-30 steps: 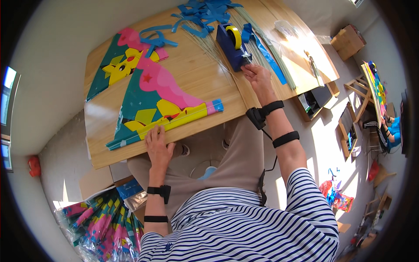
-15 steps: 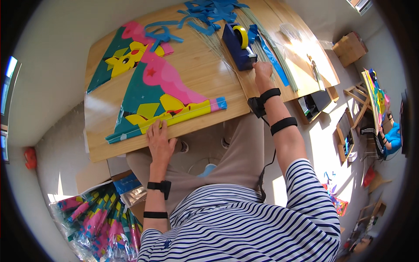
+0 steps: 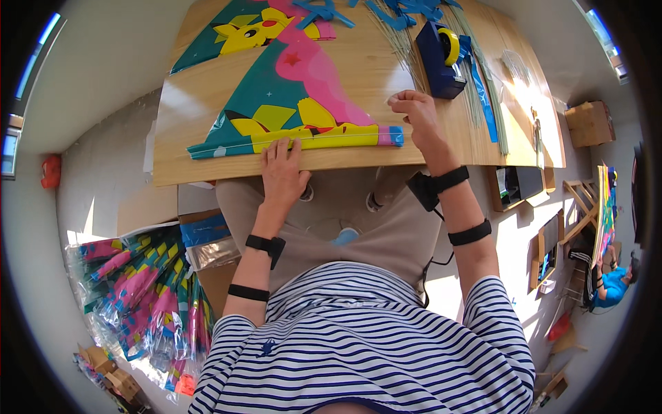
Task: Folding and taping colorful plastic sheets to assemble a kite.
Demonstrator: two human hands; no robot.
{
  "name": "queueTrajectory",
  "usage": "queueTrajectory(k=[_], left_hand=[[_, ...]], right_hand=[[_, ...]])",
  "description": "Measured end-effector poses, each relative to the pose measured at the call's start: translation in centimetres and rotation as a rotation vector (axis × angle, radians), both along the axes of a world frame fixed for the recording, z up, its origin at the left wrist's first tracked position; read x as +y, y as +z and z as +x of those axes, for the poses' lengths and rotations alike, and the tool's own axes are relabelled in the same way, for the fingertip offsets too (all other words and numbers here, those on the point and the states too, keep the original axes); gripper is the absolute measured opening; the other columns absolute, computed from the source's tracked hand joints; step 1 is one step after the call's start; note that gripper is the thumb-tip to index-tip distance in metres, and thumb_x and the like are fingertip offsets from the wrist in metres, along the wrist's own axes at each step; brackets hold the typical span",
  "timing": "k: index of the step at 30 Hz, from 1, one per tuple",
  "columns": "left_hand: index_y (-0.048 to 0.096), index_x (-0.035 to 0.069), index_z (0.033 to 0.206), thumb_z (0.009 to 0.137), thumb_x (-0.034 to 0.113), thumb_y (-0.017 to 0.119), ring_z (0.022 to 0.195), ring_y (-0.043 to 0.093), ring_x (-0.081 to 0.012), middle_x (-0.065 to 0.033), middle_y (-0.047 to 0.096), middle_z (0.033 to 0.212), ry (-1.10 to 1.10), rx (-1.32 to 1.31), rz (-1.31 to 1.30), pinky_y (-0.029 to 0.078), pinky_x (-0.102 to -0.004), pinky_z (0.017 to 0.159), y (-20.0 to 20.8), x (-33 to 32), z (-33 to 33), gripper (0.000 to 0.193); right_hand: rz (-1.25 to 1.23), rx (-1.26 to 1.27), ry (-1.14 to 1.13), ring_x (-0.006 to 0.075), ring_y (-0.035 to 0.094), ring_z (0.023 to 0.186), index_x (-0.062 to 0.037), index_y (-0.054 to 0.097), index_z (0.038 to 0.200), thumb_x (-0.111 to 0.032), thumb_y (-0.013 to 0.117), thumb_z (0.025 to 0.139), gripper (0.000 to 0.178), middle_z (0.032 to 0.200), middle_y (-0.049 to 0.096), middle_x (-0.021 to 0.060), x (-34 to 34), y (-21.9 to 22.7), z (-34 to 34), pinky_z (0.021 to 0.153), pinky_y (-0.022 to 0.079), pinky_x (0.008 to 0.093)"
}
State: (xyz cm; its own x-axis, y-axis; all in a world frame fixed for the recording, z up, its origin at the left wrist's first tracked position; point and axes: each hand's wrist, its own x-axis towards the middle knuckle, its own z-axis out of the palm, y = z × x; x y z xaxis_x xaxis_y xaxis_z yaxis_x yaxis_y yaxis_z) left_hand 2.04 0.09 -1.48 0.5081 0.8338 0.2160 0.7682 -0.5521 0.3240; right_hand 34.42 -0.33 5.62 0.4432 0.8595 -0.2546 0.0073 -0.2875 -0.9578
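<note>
A triangular printed kite sheet (image 3: 245,103), green, pink and yellow with a cartoon creature, lies folded near the table's front edge. Along its front fold runs a thin pale rod (image 3: 227,152), and a blue strip (image 3: 396,136) wraps its right end. My left hand (image 3: 281,169) lies with fingers extended over the fold, pressing it down. Just above the right end, off the sheet, my right hand (image 3: 419,117) pinches thumb against fingers; anything between them is too small to make out. A navy tape dispenser (image 3: 431,58) with a yellow-cored roll (image 3: 450,47) stands just beyond it.
Another printed sheet (image 3: 196,52) lies at the far left of the table (image 3: 183,114). Blue ribbons (image 3: 324,11) and thin sticks (image 3: 500,117) lie toward the back and right. Bagged printed sheets (image 3: 148,290) fill the floor at left. A person in blue (image 3: 610,286) sits at far right.
My right hand has left the dispenser's cutting end and moved toward the sheet's right end, fingers pinched. My left hand stays on the fold. The view has shifted, so the table sits higher.
</note>
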Motion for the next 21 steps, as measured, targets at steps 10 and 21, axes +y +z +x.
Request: queueTrajectory(k=[10, 21], left_hand=[[0.055, 0.003, 0.139, 0.07, 0.014, 0.08, 0.133, 0.049, -0.0374, -0.0151, 0.055, 0.138, 0.049, -0.098, 0.025, 0.034, -0.0593, 0.116, -0.4, -0.2, 0.4, 0.074], [0.047, 0.004, 0.145, 0.068, 0.016, 0.085, 0.133, 0.05, -0.0399, -0.0187, 0.056, 0.138, 0.071, -0.185, 0.025, 0.034, -0.0567, 0.117, -0.4, -0.5, 0.1, 0.087]], right_hand=[[-0.194, 0.188, 0.238, 0.0173, 0.062, 0.056, 0.0013, 0.069, 0.085, -0.008, 0.075, 0.088, 0.011, 0.069, 0.065, 0.0088, 4.0, -5.4, -13.3, 0.049, 0.051, 0.0302], [-0.307, -0.125, 0.307, 0.0208, 0.07, 0.052, 0.0039, 0.071, 0.072, -0.01, 0.072, 0.085, 0.019, 0.063, 0.07, 0.0115, 4.7, -5.6, -14.3, 0.054, 0.056, 0.034]])
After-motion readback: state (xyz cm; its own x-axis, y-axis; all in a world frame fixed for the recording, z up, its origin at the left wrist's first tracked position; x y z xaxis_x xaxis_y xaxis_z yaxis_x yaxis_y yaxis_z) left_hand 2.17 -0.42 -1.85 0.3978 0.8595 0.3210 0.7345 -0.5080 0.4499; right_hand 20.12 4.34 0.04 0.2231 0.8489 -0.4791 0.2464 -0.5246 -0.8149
